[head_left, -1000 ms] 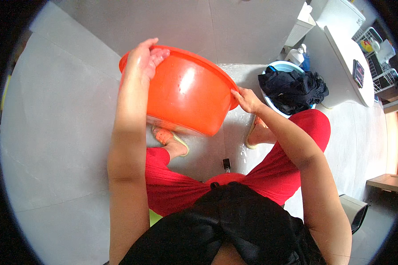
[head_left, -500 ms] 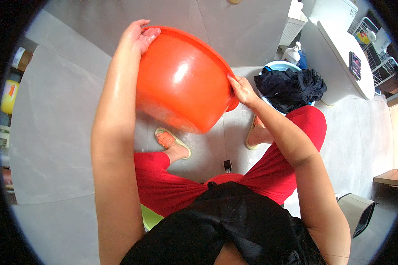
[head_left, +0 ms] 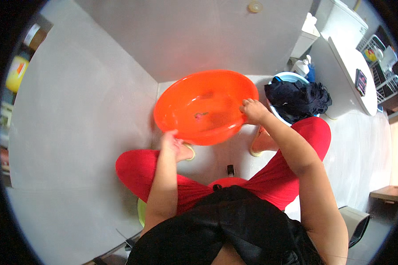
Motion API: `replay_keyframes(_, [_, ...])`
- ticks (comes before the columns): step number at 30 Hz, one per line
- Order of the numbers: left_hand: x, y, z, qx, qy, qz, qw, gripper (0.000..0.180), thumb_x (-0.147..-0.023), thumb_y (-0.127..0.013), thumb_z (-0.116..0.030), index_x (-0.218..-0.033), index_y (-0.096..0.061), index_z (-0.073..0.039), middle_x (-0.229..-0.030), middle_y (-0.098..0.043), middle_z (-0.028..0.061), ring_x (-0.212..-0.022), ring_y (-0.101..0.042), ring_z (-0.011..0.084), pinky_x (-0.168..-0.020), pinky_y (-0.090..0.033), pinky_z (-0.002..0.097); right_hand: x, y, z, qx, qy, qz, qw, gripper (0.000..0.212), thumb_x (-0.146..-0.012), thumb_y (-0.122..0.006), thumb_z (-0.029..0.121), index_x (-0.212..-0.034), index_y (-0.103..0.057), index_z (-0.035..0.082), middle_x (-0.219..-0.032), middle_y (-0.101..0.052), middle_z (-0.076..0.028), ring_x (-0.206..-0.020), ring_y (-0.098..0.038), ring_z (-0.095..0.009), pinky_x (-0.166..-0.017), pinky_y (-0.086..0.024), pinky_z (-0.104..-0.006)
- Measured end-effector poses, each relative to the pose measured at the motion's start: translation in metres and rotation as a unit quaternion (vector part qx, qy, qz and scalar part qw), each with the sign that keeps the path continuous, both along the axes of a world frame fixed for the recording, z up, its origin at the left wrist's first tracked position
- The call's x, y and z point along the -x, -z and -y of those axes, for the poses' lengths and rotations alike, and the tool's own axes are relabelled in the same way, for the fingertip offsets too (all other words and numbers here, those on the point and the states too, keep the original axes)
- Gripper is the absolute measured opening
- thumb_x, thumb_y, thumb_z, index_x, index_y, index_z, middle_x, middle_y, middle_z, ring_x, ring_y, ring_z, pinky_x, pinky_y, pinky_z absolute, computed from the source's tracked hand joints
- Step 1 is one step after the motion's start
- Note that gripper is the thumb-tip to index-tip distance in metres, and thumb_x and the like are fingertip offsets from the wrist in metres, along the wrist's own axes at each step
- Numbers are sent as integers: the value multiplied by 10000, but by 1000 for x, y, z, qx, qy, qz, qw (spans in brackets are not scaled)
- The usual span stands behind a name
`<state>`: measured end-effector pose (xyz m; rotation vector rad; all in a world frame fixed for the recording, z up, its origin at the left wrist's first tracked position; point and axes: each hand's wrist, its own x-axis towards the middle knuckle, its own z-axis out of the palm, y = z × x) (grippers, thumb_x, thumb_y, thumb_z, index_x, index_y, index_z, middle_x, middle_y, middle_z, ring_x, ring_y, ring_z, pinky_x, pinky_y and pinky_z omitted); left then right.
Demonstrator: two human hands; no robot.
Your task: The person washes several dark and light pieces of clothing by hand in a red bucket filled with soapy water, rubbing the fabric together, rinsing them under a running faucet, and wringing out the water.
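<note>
A large orange-red plastic basin (head_left: 181,108) faces up in front of my feet, its inside showing and a small dark and pink mark on its bottom. My right hand (head_left: 254,111) grips its right rim, fingers curled over the edge. At the near left rim is my left hand (head_left: 171,143), slightly blurred, thumb at the edge and the other fingers partly hidden against the basin's outer side. Whether the basin rests on the floor or hangs just above it, I cannot tell.
Right of the basin, a light blue tub (head_left: 292,76) holds dark clothes (head_left: 296,98), with a white pump bottle (head_left: 301,67) behind it. A phone (head_left: 361,82) lies on a white ledge (head_left: 340,57). Grey walls (head_left: 106,88) stand left and ahead. A bin (head_left: 354,223) is at lower right.
The basin was tipped up with its outside toward me; now it is lower and turned face up. My left hand has come down from its far upper edge to the near left rim.
</note>
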<state>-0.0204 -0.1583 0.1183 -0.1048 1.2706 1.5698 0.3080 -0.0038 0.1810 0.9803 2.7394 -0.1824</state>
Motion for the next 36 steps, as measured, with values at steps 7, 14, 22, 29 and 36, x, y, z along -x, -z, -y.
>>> replay_keyframes(7, [-74, 80, 39, 235, 189, 148, 942, 342, -850, -553, -172, -1165, -452, -82, -1049, -554, 186, -842, -563, 381, -733, -536, 514, 5, -23, -2, 94, 78, -16, 992, 565, -704, -766, 265, -1185, -550, 59, -1212, -524, -189, -1160, -493, -319, -958, -435, -423])
replay_keyframes(14, [-53, 128, 29, 140, 202, 70, 967, 338, -860, -507, -178, -1190, -466, -114, -1106, -543, 141, -868, -577, 324, -629, -565, 463, 103, -238, -62, 60, 68, -520, 849, 536, -875, -601, 335, -1205, -492, -73, -1013, -629, -186, -904, -628, -255, -817, -502, -340])
replay_keyframes(22, [-88, 55, 16, 223, 194, -46, 954, 579, -804, -615, -162, -1333, -386, -114, -1388, -372, 81, -1177, -437, 327, -870, -466, 517, 180, -450, -125, 84, 114, -720, 680, 585, -809, -642, 406, -1132, -478, -53, -990, -572, -139, -831, -577, -187, -776, -465, -343])
replay_keyframes(29, [-91, 23, 23, 168, 144, -255, 941, 725, -761, -682, -225, -1383, -333, -92, -1408, -314, 146, -1213, -404, 325, -893, -447, 463, 227, -541, -178, 207, 16, -760, 615, 670, -800, -683, 360, -1316, -413, 29, -1314, -428, -118, -1180, -438, -232, -968, -408, -351])
replay_keyframes(36, [-85, -35, 42, 114, 130, -367, 914, 762, -722, -720, -220, -1350, -349, 0, -1348, -283, 285, -1249, -343, 383, -1024, -341, 424, 247, -562, -183, 296, 58, -835, 460, 404, -821, -608, 453, -810, -501, 63, -614, -398, -47, -472, -411, -170, -407, -371, -265])
